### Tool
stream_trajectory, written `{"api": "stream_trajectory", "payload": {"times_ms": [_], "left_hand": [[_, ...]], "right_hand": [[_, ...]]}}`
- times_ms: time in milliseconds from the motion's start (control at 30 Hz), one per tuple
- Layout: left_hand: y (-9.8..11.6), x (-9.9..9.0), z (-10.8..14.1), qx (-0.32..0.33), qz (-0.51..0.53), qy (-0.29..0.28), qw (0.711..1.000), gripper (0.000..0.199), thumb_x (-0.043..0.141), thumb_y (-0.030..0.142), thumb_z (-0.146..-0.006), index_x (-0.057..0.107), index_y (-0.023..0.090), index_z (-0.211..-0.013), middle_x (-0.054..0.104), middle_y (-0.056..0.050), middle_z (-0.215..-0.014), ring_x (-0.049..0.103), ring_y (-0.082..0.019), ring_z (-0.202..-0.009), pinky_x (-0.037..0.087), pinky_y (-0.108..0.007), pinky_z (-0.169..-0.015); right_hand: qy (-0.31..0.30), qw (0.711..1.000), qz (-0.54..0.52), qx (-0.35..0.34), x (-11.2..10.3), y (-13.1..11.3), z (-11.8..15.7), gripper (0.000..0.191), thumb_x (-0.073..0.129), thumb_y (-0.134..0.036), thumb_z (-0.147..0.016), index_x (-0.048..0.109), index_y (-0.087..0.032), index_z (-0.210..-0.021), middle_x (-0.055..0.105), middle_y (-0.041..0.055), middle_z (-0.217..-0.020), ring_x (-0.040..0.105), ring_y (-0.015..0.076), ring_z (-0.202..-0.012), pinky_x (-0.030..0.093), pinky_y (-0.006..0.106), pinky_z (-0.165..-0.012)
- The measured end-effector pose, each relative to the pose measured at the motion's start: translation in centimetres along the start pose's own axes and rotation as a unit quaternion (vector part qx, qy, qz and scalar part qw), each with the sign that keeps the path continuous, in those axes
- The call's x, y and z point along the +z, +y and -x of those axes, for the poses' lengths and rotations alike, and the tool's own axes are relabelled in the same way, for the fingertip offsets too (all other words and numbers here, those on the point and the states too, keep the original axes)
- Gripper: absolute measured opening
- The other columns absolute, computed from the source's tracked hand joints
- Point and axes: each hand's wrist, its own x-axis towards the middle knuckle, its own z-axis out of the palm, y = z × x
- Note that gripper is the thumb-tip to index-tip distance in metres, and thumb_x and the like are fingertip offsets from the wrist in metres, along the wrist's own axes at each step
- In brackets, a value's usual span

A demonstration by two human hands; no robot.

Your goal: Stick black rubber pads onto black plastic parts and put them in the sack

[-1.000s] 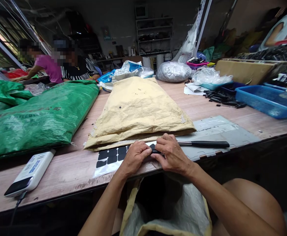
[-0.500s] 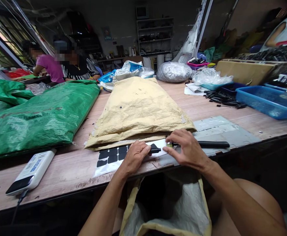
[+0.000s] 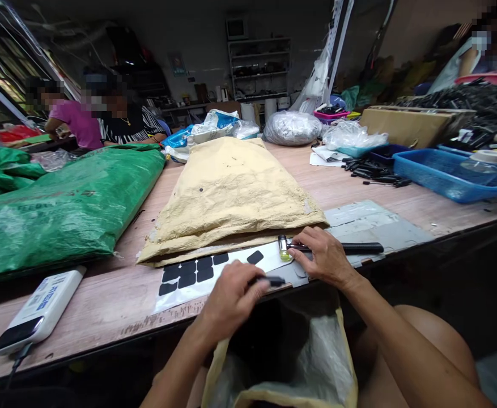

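Observation:
My left hand is closed around a short black cylindrical piece, whose end juts out past the thumb over the table's front edge. Fingers and thumb of my right hand are wrapped round a small hammer just behind its head. The hammer lies along the front edge, its silver head with a yellow-green face pointing left and its black handle running right. Under and beside my hands is a white sheet carrying several black rounded-square pads. Below the edge, an open pale-lined bag gapes at my lap.
A large tan sack lies behind the sheet, with a green sack at left. A white power bank sits front left. To the right are a grey board, loose black parts and a blue basket. Co-workers sit beyond.
My left hand has come toward me with the black piece, from above the sheet to the table's edge. The hammer's head now shows more fully beside my right hand. The view has shifted slightly.

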Motion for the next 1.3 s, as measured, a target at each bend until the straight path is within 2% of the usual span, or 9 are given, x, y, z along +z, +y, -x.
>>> {"api": "stream_trajectory", "payload": {"times_ms": [200, 300, 400, 600, 700, 800, 1000, 1133, 1300], "left_hand": [[2.2, 6.1, 5.5, -0.071, 0.021, -0.24, 0.968, 0.017, 0.062, 0.041, -0.089, 0.072, 0.029, -0.096, 0.074, -0.003, -0.088, 0.068, -0.024, -0.082, 0.044, -0.032, -0.068], [0.3, 10.1, 6.5, -0.148, -0.063, -0.267, 0.95, 0.019, 0.059, 0.036, -0.087, 0.072, 0.024, -0.095, 0.075, -0.01, -0.091, 0.07, -0.032, -0.09, 0.047, -0.038, -0.073], [-0.6, 11.2, 6.8, -0.165, -0.102, -0.278, 0.941, 0.023, 0.057, 0.032, -0.087, 0.071, 0.021, -0.102, 0.074, -0.015, -0.099, 0.07, -0.035, -0.098, 0.048, -0.043, -0.08], [2.2, 3.3, 2.9, -0.105, 0.122, -0.288, 0.944, 0.027, 0.056, 0.045, -0.092, 0.072, 0.024, -0.099, 0.074, -0.001, -0.083, 0.066, -0.018, -0.074, 0.044, -0.026, -0.061], [1.0, -0.9, -1.6, -0.116, 0.057, -0.104, 0.986, 0.033, 0.047, 0.044, -0.097, 0.07, 0.021, -0.094, 0.07, -0.002, -0.079, 0.062, -0.017, -0.073, 0.04, -0.025, -0.06], [-2.5, -3.5, -6.0, -0.193, -0.145, 0.029, 0.97, 0.026, 0.048, 0.035, -0.095, 0.071, 0.022, -0.099, 0.073, -0.006, -0.091, 0.064, -0.023, -0.083, 0.042, -0.03, -0.067], [-7.0, -7.2, -11.8, -0.176, -0.185, 0.165, 0.953, 0.045, 0.046, 0.025, -0.093, 0.057, 0.022, -0.137, 0.071, -0.009, -0.117, 0.064, -0.026, -0.103, 0.048, -0.035, -0.091], [-7.6, -8.4, -13.9, -0.199, -0.228, 0.171, 0.938, 0.037, 0.048, 0.028, -0.091, 0.071, 0.022, -0.12, 0.067, -0.012, -0.123, 0.058, -0.03, -0.116, 0.045, -0.04, -0.1], [-8.8, -7.3, -14.0, -0.279, -0.285, 0.151, 0.904, 0.036, 0.056, 0.042, -0.087, 0.073, 0.017, -0.107, 0.063, -0.021, -0.125, 0.049, -0.042, -0.128, 0.044, -0.052, -0.1]], "right_hand": [[-0.003, 1.0, -0.008, 0.002, 0.0, 0.1, 0.0, 0.018, 0.062, -0.04, -0.09, 0.064, -0.023, -0.089, 0.063, 0.0045, -0.088, 0.054, 0.0213, -0.085, 0.04, 0.034, -0.078], [-0.003, 1.0, -0.009, 0.003, 0.0, 0.1, 0.0, 0.018, 0.063, -0.04, -0.09, 0.064, -0.023, -0.09, 0.063, 0.0045, -0.088, 0.054, 0.0213, -0.085, 0.041, 0.035, -0.078], [-0.005, 1.0, -0.007, 0.004, 0.0, 0.1, 0.0, 0.018, 0.063, -0.04, -0.09, 0.064, -0.022, -0.09, 0.063, 0.0046, -0.089, 0.053, 0.0214, -0.086, 0.041, 0.035, -0.079], [-0.005, 1.0, 0.0, 0.004, 0.0, 0.1, 0.0, 0.019, 0.062, -0.04, -0.09, 0.064, -0.022, -0.089, 0.064, 0.0048, -0.089, 0.054, 0.0214, -0.086, 0.04, 0.034, -0.08], [-0.002, 1.0, -0.003, 0.009, 0.1, 0.0, 0.0, 0.019, 0.063, -0.041, -0.089, 0.065, -0.022, -0.089, 0.064, 0.0043, -0.088, 0.054, 0.0211, -0.086, 0.04, 0.034, -0.079], [0.001, 1.0, -0.008, 0.012, 0.0, -0.1, 0.0, 0.019, 0.063, -0.04, -0.089, 0.066, -0.022, -0.089, 0.064, 0.0038, -0.088, 0.055, 0.0208, -0.086, 0.041, 0.033, -0.079], [0.003, 1.0, -0.014, 0.012, 0.0, -0.1, -0.1, 0.019, 0.062, -0.041, -0.09, 0.066, -0.022, -0.089, 0.064, 0.0037, -0.088, 0.056, 0.0205, -0.085, 0.041, 0.032, -0.077], [0.001, 1.0, -0.016, 0.017, 0.0, -0.1, 0.0, 0.019, 0.063, -0.04, -0.089, 0.066, -0.022, -0.089, 0.064, 0.0033, -0.088, 0.056, 0.0201, -0.085, 0.04, 0.032, -0.077], [0.003, 1.0, -0.018, 0.013, 0.1, 0.0, 0.0, 0.018, 0.063, -0.04, -0.089, 0.066, -0.022, -0.09, 0.064, 0.0029, -0.088, 0.055, 0.02, -0.084, 0.04, 0.032, -0.078]]}}
